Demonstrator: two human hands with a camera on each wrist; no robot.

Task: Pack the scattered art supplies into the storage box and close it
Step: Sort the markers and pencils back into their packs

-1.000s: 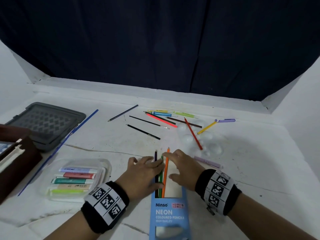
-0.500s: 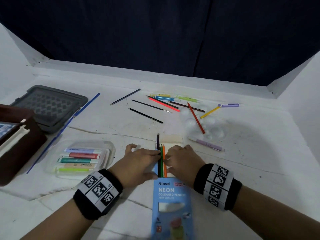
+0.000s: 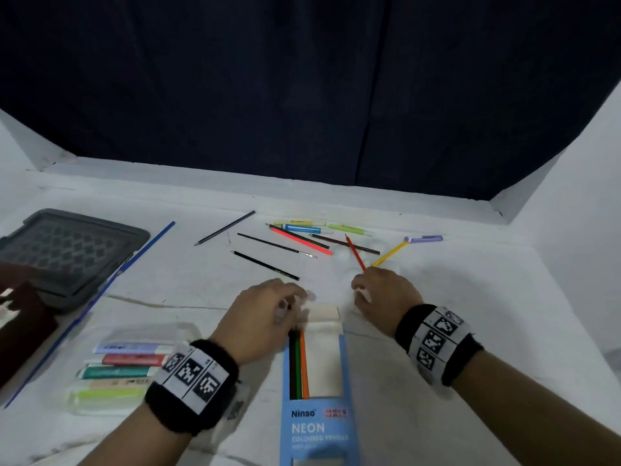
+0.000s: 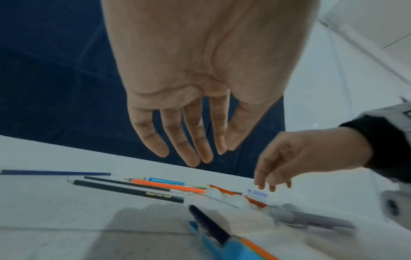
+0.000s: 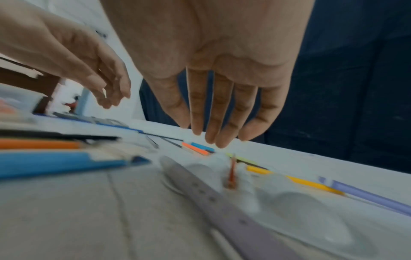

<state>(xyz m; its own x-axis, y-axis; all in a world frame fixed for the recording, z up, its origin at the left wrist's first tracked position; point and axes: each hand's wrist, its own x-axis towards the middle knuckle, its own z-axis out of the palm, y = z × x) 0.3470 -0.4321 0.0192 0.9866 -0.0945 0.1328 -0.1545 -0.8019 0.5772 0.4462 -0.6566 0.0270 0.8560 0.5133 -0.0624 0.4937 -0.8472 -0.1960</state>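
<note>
The red pencil [image 3: 355, 252] is waiting, so I am lowering my right hand [image 3: 386, 295], its grip spread and empty, to pinch it near the middle.

- Our pencil box [image 3: 319, 428] lies on the desk [image 3: 470, 331] at the near edge, straight before us, with three pencils [image 3: 298, 364] in its left side.
- Our left hand [image 3: 265, 317] sits over the box's far end; our right hand [image 3: 383, 297] is to its right, apart from it.
- Left of the box lies a case of markers [image 3: 124, 368].
- Behind that case, at the far left, rests a lid [image 3: 64, 250], and a long stick [image 3: 100, 297] runs diagonally along its right side.
- Loose pencils and pens [image 3: 302, 237] lie scattered behind both hands, toward the desk's far edge.
- A capped pen [image 3: 424, 238] lies farthest right among them.
</note>
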